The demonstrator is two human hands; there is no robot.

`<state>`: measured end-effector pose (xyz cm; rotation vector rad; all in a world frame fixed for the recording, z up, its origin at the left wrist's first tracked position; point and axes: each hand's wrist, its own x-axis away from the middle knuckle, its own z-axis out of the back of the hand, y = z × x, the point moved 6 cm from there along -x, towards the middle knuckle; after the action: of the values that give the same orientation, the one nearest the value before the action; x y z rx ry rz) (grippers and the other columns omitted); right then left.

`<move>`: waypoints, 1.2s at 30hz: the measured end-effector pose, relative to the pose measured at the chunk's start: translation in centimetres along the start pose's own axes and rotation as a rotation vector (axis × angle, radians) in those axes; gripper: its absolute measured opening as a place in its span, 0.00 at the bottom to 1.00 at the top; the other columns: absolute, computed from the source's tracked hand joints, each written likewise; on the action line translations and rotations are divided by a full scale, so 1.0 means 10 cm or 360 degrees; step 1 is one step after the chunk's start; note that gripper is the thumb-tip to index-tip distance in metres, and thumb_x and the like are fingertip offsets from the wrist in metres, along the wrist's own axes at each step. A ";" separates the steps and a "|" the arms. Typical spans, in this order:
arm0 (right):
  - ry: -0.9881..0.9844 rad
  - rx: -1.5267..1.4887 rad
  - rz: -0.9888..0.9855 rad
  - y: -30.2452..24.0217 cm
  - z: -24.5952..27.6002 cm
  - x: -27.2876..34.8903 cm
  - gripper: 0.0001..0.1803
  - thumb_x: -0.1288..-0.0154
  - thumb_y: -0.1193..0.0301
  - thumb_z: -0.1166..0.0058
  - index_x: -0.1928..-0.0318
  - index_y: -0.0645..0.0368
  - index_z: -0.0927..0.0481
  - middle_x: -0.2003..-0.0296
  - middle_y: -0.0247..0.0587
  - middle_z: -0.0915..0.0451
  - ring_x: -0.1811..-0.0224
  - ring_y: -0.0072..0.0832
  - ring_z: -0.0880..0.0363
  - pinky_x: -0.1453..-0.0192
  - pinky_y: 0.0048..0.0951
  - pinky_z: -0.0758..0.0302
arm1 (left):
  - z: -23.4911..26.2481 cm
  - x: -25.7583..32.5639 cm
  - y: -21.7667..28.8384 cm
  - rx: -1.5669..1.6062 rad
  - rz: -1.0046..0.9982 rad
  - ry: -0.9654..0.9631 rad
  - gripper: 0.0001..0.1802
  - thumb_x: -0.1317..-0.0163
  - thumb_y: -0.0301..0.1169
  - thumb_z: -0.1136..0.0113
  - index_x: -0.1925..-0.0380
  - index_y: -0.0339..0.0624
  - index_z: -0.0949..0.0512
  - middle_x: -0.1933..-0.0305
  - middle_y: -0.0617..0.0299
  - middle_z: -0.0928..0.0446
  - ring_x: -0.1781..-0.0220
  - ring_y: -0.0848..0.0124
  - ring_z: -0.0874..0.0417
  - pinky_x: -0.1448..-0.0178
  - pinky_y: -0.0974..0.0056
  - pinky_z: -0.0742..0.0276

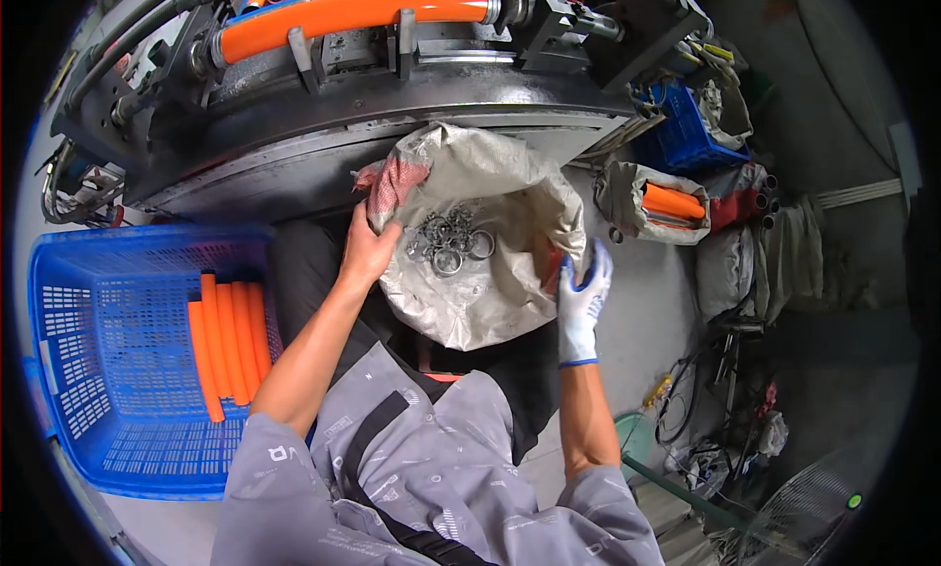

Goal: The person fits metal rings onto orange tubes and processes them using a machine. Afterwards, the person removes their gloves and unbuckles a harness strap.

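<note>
While my bare left hand (pixel 368 247) grips the sack (pixel 470 243) by its rim and my gloved right hand (pixel 583 296) pinches the opposite edge, the metal rings (pixel 451 238) lie loose inside, none picked yet. Orange tubes (pixel 225 336) already lie in the blue basket (pixel 88 370).

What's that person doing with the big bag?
A person is holding a grey woven sack open with both hands. The bare left hand grips its left edge and the gloved right hand its right. Metal rings lie inside. A blue basket with orange tubes sits on the left.
</note>
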<state>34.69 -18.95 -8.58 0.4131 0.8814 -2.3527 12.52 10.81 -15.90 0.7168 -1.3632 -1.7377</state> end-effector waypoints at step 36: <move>-0.1148 -0.0434 -0.0322 -0.01 -1.17 0.86 0.21 0.35 0.78 0.49 0.41 0.67 0.31 0.51 0.41 0.22 0.50 0.27 0.24 0.44 0.27 0.29 | 4.76 2.36 -4.17 -0.1129 0.1686 0.0956 0.46 0.52 0.37 0.31 0.35 0.32 0.42 0.30 0.40 0.40 0.30 0.47 0.36 0.26 0.55 0.39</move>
<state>28.87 -14.61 -21.14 -0.6274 0.8796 -2.2429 -48.82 19.47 -42.80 0.0277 -0.4469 -0.8889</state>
